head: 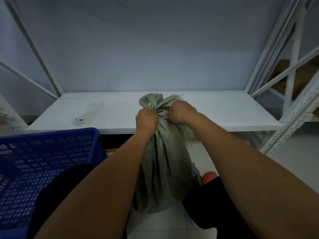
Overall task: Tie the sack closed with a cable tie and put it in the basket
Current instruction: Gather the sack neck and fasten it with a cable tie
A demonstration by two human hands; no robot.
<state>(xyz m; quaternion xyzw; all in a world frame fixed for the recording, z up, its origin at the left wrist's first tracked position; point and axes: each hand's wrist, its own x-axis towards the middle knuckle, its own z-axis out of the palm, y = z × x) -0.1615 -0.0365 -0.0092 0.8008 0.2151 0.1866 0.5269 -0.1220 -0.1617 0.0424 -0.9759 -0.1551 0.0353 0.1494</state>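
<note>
A grey-green woven sack (165, 169) stands on the tiled floor in front of me, its mouth gathered into a bunched neck with frayed edges. My left hand (146, 120) grips the neck from the left. My right hand (181, 112) is closed on the neck from the right. A small white piece, possibly a cable tie (149, 106), shows just above my left fingers; whether it goes around the neck is hidden. The blue plastic basket (51, 152) with slotted walls stands at the lower left, beside my left arm.
A white shelf board (224, 109) runs across behind the sack, framed by white metal uprights (291, 114). A clear packet (88, 114) lies on the shelf at the left. Cardboard boxes (283, 75) sit behind the right frame. My dark-clad knees flank the sack.
</note>
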